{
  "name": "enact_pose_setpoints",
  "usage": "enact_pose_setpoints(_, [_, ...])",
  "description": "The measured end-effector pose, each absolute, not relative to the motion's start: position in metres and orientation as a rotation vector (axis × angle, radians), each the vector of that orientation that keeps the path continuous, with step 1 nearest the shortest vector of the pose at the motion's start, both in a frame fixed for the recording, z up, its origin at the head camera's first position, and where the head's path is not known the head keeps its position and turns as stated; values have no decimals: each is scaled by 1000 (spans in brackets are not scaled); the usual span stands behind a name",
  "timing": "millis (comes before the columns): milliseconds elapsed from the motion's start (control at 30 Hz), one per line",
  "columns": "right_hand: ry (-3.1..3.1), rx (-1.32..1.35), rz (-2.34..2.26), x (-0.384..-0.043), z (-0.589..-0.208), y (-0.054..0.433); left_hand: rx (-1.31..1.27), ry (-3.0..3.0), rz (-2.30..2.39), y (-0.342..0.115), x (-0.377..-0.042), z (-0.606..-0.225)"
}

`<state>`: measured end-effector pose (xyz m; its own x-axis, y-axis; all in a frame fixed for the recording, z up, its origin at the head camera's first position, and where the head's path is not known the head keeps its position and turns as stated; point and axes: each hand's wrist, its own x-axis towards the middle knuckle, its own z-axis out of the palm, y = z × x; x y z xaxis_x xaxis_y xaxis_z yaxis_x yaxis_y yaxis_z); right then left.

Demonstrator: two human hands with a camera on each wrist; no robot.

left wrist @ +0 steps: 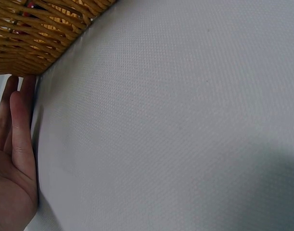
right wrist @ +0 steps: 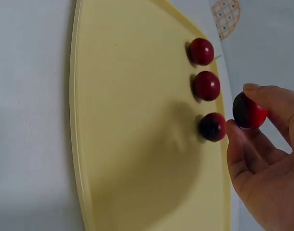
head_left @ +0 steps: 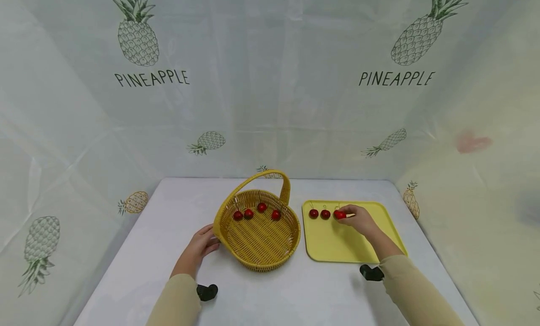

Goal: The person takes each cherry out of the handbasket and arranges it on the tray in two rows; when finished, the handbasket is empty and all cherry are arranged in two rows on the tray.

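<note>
My right hand [head_left: 358, 218] pinches a red cherry [right wrist: 251, 111] between thumb and fingers, just above the far edge of a yellow tray [head_left: 350, 246]. Three more cherries lie in a row along that edge; the right wrist view shows the nearest one [right wrist: 212, 127], a middle one [right wrist: 206, 86] and a farther one [right wrist: 202, 51]. My left hand [head_left: 201, 244] rests on the table with its fingers against the left side of a woven basket [head_left: 261, 241]. Straight fingers of that hand [left wrist: 14, 154] reach the basket's lower wall in the left wrist view.
Several cherries, one of them near the back wall [head_left: 262, 207], lie inside the basket, whose arched handle [head_left: 253, 177] rises over it. The basket stands left of the tray on a white table [head_left: 270, 298]. Pineapple-printed sheeting [head_left: 261, 106] surrounds the table's back and sides.
</note>
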<state>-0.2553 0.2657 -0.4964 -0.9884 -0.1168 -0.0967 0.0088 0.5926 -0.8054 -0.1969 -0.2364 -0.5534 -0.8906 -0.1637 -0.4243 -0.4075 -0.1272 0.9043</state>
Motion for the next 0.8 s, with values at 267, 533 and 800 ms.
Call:
enact_pose_setpoints(267, [2703,11,-1354,-258,-506,277,-640,1937,2157,-237,-199,-555])
enact_pose_setpoints(533, [2730,74,-1373,-266,-516,289,-647,1931,2162,-238,-200,-556])
enact_pose_setpoints(800, [2718,140,-1381,-271,-526,293,-615,1925,2151,-238,-199,-554])
